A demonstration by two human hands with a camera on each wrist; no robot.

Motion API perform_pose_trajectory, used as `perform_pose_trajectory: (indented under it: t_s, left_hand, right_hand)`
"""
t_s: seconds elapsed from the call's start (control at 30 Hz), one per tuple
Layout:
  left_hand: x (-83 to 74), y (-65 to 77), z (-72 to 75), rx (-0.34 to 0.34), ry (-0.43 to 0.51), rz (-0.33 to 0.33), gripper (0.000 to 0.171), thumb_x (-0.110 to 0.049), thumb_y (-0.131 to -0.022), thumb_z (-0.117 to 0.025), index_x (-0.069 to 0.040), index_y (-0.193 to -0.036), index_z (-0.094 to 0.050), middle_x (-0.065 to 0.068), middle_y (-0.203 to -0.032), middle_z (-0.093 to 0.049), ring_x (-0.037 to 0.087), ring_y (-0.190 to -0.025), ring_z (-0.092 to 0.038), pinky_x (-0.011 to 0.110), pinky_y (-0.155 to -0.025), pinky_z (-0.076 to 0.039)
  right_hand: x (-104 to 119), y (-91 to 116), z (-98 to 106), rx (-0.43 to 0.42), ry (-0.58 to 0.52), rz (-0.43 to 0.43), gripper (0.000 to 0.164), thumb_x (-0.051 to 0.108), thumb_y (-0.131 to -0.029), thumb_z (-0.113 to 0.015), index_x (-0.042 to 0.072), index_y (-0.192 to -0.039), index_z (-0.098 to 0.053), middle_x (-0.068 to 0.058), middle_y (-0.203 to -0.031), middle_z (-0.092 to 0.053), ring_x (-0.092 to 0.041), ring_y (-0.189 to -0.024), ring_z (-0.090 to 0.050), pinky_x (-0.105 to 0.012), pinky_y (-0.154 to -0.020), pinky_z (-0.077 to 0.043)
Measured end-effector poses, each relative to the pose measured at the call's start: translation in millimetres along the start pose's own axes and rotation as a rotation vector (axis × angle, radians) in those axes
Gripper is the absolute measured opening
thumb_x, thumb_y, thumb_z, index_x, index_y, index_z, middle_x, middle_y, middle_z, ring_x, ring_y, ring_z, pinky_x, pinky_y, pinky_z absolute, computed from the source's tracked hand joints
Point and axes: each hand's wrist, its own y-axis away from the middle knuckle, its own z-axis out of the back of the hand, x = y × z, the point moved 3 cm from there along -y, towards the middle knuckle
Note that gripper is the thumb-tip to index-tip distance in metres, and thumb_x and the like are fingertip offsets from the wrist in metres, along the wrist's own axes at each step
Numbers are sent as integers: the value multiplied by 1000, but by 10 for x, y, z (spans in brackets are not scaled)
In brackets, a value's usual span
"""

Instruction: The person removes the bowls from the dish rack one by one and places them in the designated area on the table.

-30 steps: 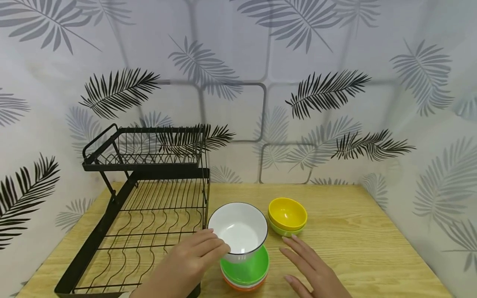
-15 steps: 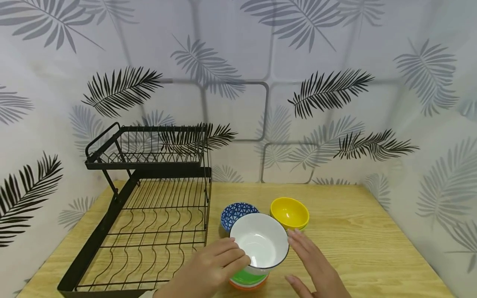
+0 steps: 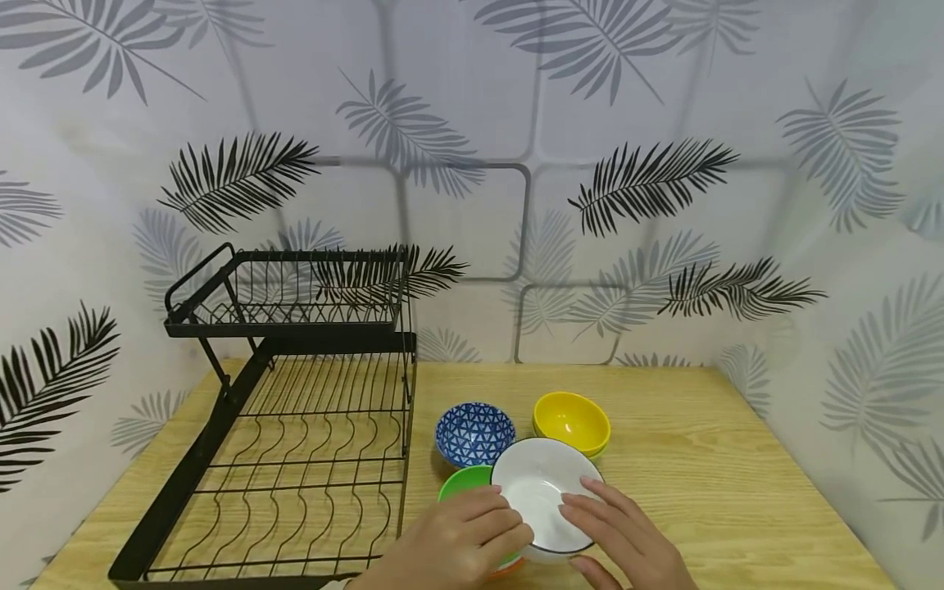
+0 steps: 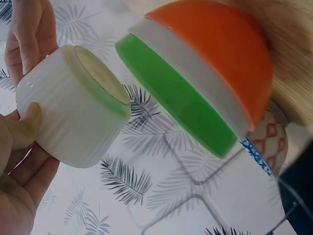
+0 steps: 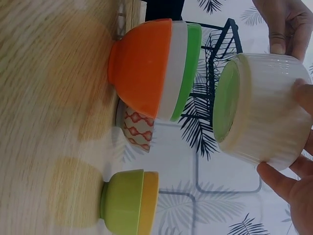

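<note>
A white bowl (image 3: 542,496) with a dark rim and ribbed outer wall is held tilted, its inside facing the head camera. My left hand (image 3: 460,537) grips its left side by the rim, knuckles up. On the right side, my right hand (image 3: 627,537) has fingertips over the rim and its thumb low outside. Beneath and to the left is a nested stack: a green bowl (image 3: 460,479), a white bowl (image 5: 178,68) and an orange bowl (image 5: 139,66). The right wrist view shows the held bowl's underside, tinted pale green.
A blue-patterned bowl (image 3: 475,434) sits behind the stack; the wrist views show red diamonds on the outside there. Right of it, a yellow bowl (image 3: 571,419) nests in a lime-green bowl (image 5: 122,203). A black two-tier dish rack (image 3: 295,451) fills the wooden table's left side.
The white bowl has moved right and toward me, off the stack, uncovering the blue-patterned bowl. My left hand travelled with it, and my right fingers, earlier apart from it, now lap over its rim.
</note>
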Motion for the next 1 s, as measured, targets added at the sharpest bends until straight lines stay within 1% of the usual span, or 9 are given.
perform_pose_trajectory:
  t_s: [0.1,0.17,0.3,0.47,0.53,0.7,0.8,0.87,1.0]
  left_hand:
    - [-20,-23,-14,16,16,2,20,-23,-99,-52,-14,-97,-70,-4,-94,-69,8,-92,-63,27,-97,-49]
    - [-29,-36,-19,23,10,2,23,-22,-101,-50,-14,-97,-71,-5,-94,-68,8,-92,-63,27,-98,-49]
    - [-50,-52,-27,39,14,3,25,-21,-102,-47,-14,-98,-71,-5,-95,-68,8,-92,-62,27,-98,-49]
    - [-59,-54,-41,95,77,43,21,-26,-99,-53,-15,-98,-71,-5,-95,-67,7,-93,-62,26,-101,-47]
    - [-59,-52,-46,114,109,61,21,-30,-97,-56,-15,-98,-71,-5,-95,-67,7,-94,-61,26,-101,-46]
    - [-45,-54,-51,83,89,31,11,-20,-93,-63,-15,-98,-71,-5,-94,-66,7,-94,-60,28,-102,-46]
    - [-26,-53,-55,66,88,27,14,-16,-88,-69,-15,-102,-70,-5,-97,-66,9,-99,-60,27,-103,-44]
    - [-7,-40,-59,62,106,53,23,-22,-85,-73,-15,-106,-69,-3,-104,-66,13,-105,-59,26,-104,-44]
    - [40,12,-60,83,144,192,39,-28,-79,-79,-15,-115,-67,1,-120,-64,21,-122,-54,29,-107,-41]
  right_hand:
    - [-5,14,4,-54,-14,23,29,36,-97,-56,15,-113,-69,2,-110,-68,-21,-115,-57,-14,-103,-38]
    - [-8,25,2,-87,-20,35,23,34,-96,-58,17,-102,-71,5,-99,-69,-21,-108,-60,-14,-99,-43]
    - [-9,42,5,-139,-35,58,21,32,-95,-60,16,-88,-71,7,-85,-68,-20,-94,-64,-14,-87,-51]
    - [9,65,11,-79,-29,-10,27,37,-96,-55,16,-86,-70,7,-84,-68,-16,-88,-64,-10,-80,-51]
    - [18,76,8,-79,-23,-12,29,38,-96,-55,16,-85,-71,7,-84,-69,-15,-85,-64,-9,-77,-52]
    - [22,89,-4,-140,-7,38,31,37,-96,-55,16,-81,-72,6,-81,-69,-13,-79,-64,-10,-73,-53]
    - [13,89,-1,-154,-4,52,32,36,-96,-55,15,-80,-72,5,-81,-69,-12,-79,-64,-10,-72,-53]
    - [1,92,1,-170,-12,69,31,35,-96,-57,13,-80,-72,3,-80,-69,-14,-78,-64,-11,-72,-53]
    - [-38,112,28,-203,-6,74,30,33,-96,-58,10,-81,-72,1,-80,-70,-14,-78,-64,-11,-73,-53]
